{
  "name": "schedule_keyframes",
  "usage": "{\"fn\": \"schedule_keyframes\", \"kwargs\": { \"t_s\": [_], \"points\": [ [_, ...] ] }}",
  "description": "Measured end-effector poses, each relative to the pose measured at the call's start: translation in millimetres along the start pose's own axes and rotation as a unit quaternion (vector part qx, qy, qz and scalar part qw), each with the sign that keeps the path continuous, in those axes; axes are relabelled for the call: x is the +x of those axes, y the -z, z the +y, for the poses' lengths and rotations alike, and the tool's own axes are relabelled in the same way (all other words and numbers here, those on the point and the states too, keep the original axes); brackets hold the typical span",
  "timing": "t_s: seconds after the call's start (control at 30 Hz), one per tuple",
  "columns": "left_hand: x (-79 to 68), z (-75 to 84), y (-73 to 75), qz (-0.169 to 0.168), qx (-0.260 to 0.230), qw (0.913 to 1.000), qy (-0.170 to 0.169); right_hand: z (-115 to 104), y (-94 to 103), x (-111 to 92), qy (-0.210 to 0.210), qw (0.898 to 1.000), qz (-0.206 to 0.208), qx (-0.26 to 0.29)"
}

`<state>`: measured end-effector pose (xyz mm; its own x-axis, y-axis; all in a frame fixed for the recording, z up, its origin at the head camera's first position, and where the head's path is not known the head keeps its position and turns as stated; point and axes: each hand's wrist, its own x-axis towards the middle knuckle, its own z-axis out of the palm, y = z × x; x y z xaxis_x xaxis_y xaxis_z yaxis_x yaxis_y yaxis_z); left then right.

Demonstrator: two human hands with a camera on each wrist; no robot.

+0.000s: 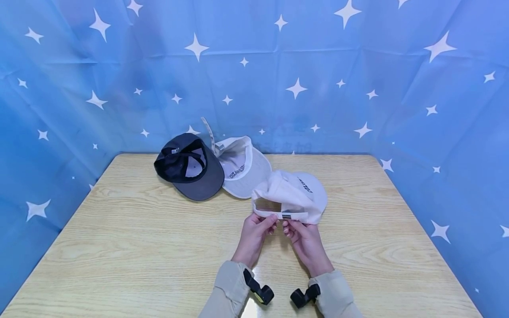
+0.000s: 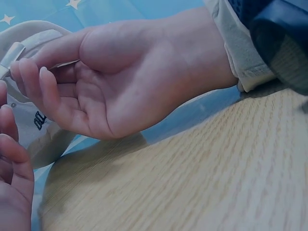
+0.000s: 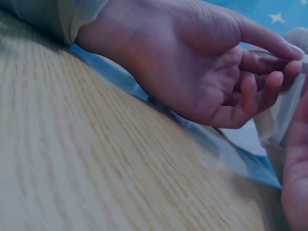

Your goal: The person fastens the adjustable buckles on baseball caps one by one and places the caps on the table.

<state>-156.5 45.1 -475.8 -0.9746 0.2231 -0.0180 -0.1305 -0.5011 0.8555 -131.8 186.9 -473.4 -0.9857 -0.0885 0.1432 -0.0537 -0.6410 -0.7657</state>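
A white baseball cap (image 1: 274, 189) is turned with its back opening toward me, its brim pointing away to the right. Dark lettering shows on its front. Along the lower edge of the opening runs the adjustable strap (image 1: 300, 215), with a small dark and metallic buckle (image 1: 286, 216). My left hand (image 1: 253, 234) pinches the strap between thumb and fingers just left of the buckle. On the buckle's other side, my right hand (image 1: 305, 244) pinches the strap's lower edge. In the left wrist view the cap (image 2: 29, 134) is partly hidden behind the left hand's fingers.
Behind and left of the held cap lies a light grey cap (image 1: 258, 170), inside facing up, its loose strap standing up. A black cap (image 1: 207, 181) with a dark grey brim overlaps it. The wooden table (image 1: 131, 256) ends at a blue star-patterned curtain (image 1: 246, 79).
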Motion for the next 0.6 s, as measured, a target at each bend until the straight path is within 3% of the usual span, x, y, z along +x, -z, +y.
{"fn": "schedule_keyframes", "kwargs": {
  "t_s": [0.6],
  "points": [
    [0.5,-1.2,-0.1,0.001,0.022,0.9997,-0.007,1.0,0.4,0.3,-0.005,1.0,-0.005,-0.007]
  ]
}}
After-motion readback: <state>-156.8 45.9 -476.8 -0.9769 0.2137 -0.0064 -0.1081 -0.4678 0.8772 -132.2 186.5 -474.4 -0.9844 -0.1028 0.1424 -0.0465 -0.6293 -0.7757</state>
